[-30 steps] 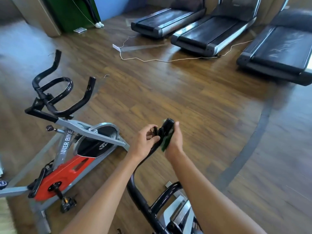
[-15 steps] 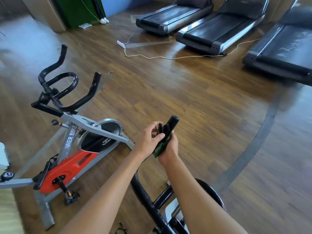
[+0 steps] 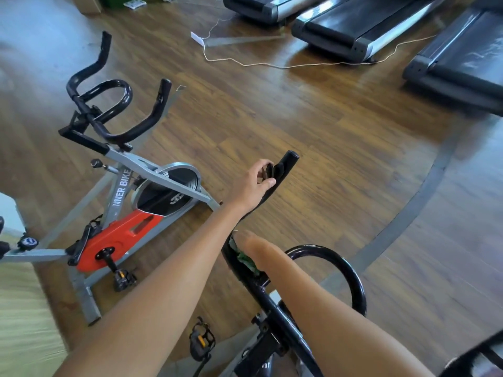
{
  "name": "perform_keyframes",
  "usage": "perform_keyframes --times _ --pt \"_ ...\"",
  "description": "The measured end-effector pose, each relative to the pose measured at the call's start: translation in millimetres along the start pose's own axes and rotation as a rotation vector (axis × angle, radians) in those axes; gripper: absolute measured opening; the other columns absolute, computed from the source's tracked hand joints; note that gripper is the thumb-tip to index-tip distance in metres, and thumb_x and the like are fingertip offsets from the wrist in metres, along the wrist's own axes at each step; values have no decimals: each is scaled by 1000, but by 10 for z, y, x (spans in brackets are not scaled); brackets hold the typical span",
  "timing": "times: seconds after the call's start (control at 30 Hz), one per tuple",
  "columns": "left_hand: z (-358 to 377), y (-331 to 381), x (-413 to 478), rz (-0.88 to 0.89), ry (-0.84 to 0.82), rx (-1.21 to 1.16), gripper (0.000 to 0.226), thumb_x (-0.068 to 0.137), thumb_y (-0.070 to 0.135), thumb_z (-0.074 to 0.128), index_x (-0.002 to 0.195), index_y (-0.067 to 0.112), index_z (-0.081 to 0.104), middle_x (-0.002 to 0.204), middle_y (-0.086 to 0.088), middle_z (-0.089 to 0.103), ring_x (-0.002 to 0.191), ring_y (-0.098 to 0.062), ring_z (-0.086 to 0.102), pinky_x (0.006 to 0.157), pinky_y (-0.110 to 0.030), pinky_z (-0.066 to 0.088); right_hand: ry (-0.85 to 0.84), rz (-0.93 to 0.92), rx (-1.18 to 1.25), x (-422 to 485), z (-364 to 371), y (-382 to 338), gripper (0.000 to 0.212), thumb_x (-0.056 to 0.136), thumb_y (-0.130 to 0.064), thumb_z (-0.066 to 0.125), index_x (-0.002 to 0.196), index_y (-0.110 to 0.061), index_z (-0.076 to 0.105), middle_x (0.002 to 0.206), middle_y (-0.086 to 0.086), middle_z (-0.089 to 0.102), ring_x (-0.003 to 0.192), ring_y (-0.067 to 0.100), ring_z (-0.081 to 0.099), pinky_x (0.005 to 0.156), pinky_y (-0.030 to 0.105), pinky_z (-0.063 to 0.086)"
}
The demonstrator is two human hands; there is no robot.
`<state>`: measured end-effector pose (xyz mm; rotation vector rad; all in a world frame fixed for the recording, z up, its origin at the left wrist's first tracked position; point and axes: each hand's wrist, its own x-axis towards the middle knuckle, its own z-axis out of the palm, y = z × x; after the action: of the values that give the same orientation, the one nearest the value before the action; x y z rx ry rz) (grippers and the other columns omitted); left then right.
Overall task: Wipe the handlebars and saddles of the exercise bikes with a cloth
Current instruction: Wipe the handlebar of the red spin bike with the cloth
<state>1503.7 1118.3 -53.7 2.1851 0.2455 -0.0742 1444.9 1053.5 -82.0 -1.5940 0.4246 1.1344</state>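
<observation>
The right hand is mostly hidden behind its own wrist, and only a bit of green cloth peeks out beside the black handlebar. The near bike's saddle is out of the picture, cut off at the bottom edge. The small dark round thing by the left hand is too blurry to name; maybe a sensor pad.

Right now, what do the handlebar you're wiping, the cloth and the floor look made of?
Handlebar: black, matte at the grip end, so probably foam or rubber over a tube; lower down it shines like painted metal.
Cloth: green, crumpled, soft fabric, mostly hidden under the right hand.
Floor: brown plank grain with sheen, wood or wood-look laminate.
</observation>
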Motion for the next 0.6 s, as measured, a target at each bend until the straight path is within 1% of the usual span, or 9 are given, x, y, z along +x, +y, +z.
perform_keyframes --times 0.03,0.1,0.2,0.3,0.37,0.4,0.43,0.5,0.6 --pt "4 0 -13 5 1 5 40 97 26 61 136 28 51 121 -1 62 114 -16 61 87 -26 44 9 -21 -58 -37 4 -23 38 108 -17 32 70 -21 35 74 -4 38 63 8 35 60 21 31" --pt "14 -12 -18 1 4 3 41 98 24 61 138 27 50 123 -4 63 115 -16 60 85 -24 42 32 -22 -77 -62 42 -48 32 107 -24 29 79 -16 41 79 1 49 69 17 45 64 26 37" --pt "13 -9 -27 6 12 -19 42 98 24 61 138 28 50 117 0 60 115 -18 60 82 -23 40 -40 -17 -218 -51 77 7 32 108 -23 24 96 -14 52 124 15 63 90 25 57 83 33 49" --pt "-1 -8 -27 -62 -7 -117 60 98 27 60 151 32 33 136 -3 53 129 -22 51 92 -26 36 2 -10 -327 -172 -11 28 54 110 -42 20 137 -8 53 120 11 61 103 25 61 96 33 45" --pt "-16 3 -22 -164 -18 -180 65 97 31 61 154 26 30 142 -3 52 132 -22 47 97 -31 35 83 -93 -279 -168 -76 5 69 106 -55 18 141 -4 50 115 13 63 105 26 62 107 39 41" --pt "-5 3 -8 -185 -9 -182 56 96 32 63 147 19 43 134 -3 59 128 -22 53 95 -28 38 124 -135 -229 -153 -134 -7 74 104 -61 18 138 -4 52 118 15 64 107 27 63 108 41 43" --pt "14 -3 -2 -174 10 -176 43 94 32 65 133 14 57 122 -3 66 119 -21 59 89 -24 43 155 -156 -161 -159 -216 -26 78 101 -66 20 133 -4 55 120 16 65 109 29 64 107 44 45" --pt "62 22 -57 -124 58 -193 29 92 31 68 111 9 68 105 -1 71 100 -15 66 71 -12 46 142 -168 40 -235 -468 -45 76 95 -74 31 122 -7 56 116 14 66 104 28 66 98 44 52" --pt "95 38 -158 -83 82 -236 33 96 39 62 113 12 68 106 -1 70 95 -10 64 67 -8 45 31 -210 386 -369 -848 -25 65 88 -61 65 127 -10 51 110 12 67 91 22 67 78 38 57"
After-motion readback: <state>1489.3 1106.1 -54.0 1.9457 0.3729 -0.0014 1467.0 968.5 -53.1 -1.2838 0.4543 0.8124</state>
